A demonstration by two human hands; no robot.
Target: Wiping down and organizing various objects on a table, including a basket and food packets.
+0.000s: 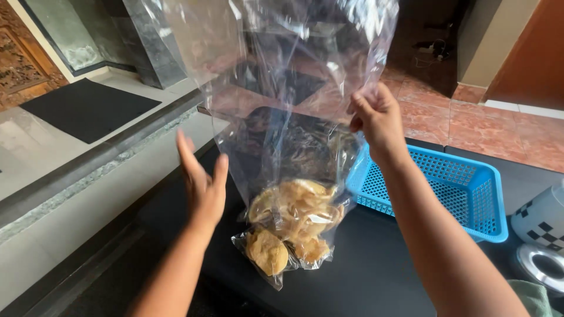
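Setting: a black countertop [376, 264] beside a pale tiled floor, with reddish tiles further back.

Far left, on the pale floor: a dark mat [88, 108], lying flat, well apart from the hands.

Left hand [202, 182]: open, fingers spread and raised, palm turned towards the bag, just beside it; whether it touches the plastic cannot be told.

Centre: a large clear plastic bag [282, 88], held upright, its bottom at the countertop. Pale golden crackers [294, 217] fill only the lowest part. The plastic screens much of the counter and floor behind it.

Right hand [379, 120]: closed, pinching the bag's upper right edge.

Behind the right forearm: a blue perforated plastic basket [464, 188] on the counter, partly hidden by arm and bag.

Far right edge: a checkered white container [540, 223] and a round metal lid [543, 264], both cut off.
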